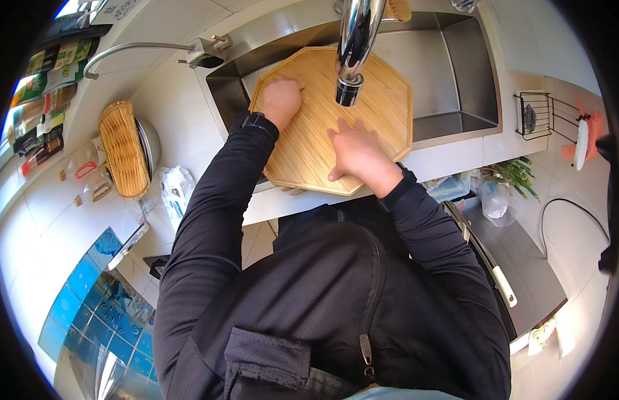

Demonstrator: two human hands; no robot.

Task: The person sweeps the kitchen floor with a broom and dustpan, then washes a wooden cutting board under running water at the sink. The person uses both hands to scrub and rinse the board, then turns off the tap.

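Note:
An octagonal slatted bamboo board with a raised rim lies across the left part of the stainless steel sink, its near edge over the counter's front. My left hand is curled on the board's upper left. A small pale bit shows by its fingertips, but whatever may be under the fingers is hidden. With fingers spread, my right hand rests on the board's lower right and holds nothing. Above the board hangs a chrome faucet spout.
A second faucet with a curved spout stands at the sink's left corner. Further left are a wicker basket, plastic bottles and several condiment packages. On the right are a black wire rack, green onions and a plastic bag.

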